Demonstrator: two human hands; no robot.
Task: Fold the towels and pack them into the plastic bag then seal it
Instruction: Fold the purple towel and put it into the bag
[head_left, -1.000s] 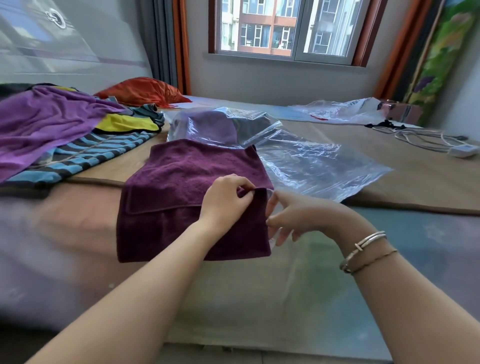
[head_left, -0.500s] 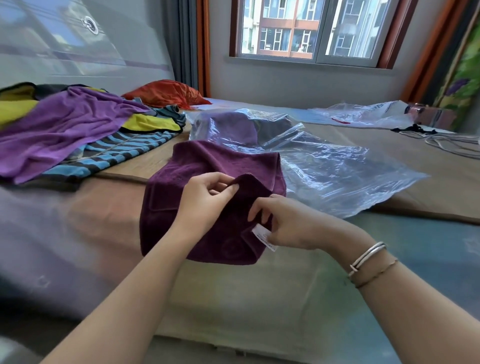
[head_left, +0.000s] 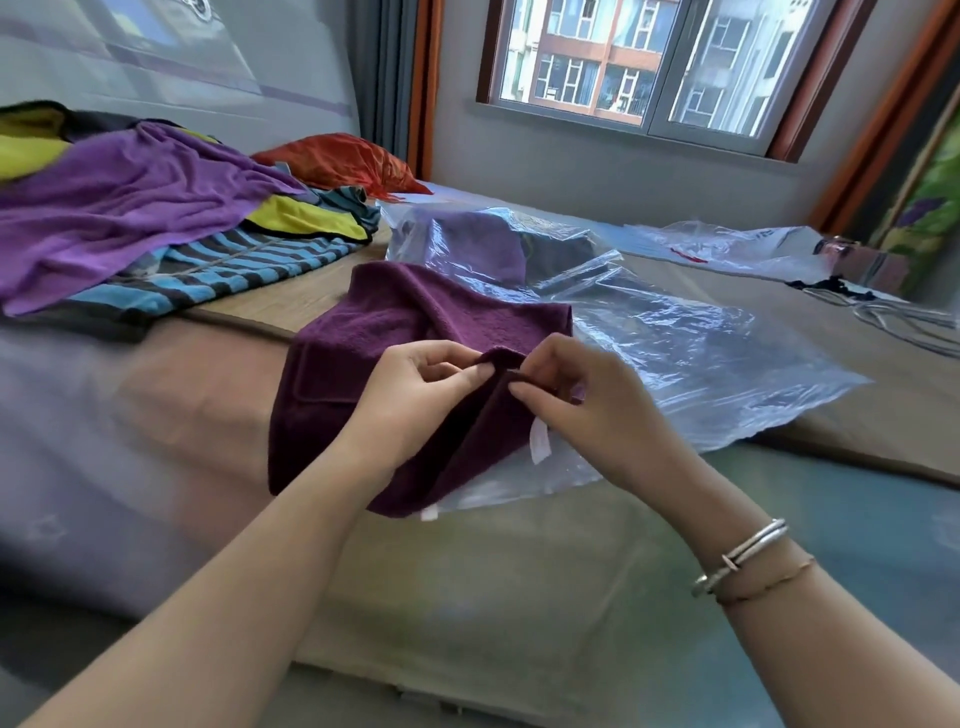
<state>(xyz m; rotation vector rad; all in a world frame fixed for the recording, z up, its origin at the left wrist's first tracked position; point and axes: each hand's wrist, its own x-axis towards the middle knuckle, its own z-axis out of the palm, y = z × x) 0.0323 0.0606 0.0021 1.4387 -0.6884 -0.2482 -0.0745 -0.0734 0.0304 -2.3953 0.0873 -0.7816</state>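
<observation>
Maroon towel (head_left: 363, 338) held over the bed (head_left: 493, 571).
Its raised fold is pinched by the left hand (head_left: 415, 395) and the right hand (head_left: 582, 405), beside the plastic bag (head_left: 701, 353).

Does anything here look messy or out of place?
Mostly the heap at the left: a purple towel and a blue striped towel lie crumpled and unfolded. The maroon towel pinched by both hands is bunched, half overlapping the plastic bag. Nothing looks damaged.
</observation>
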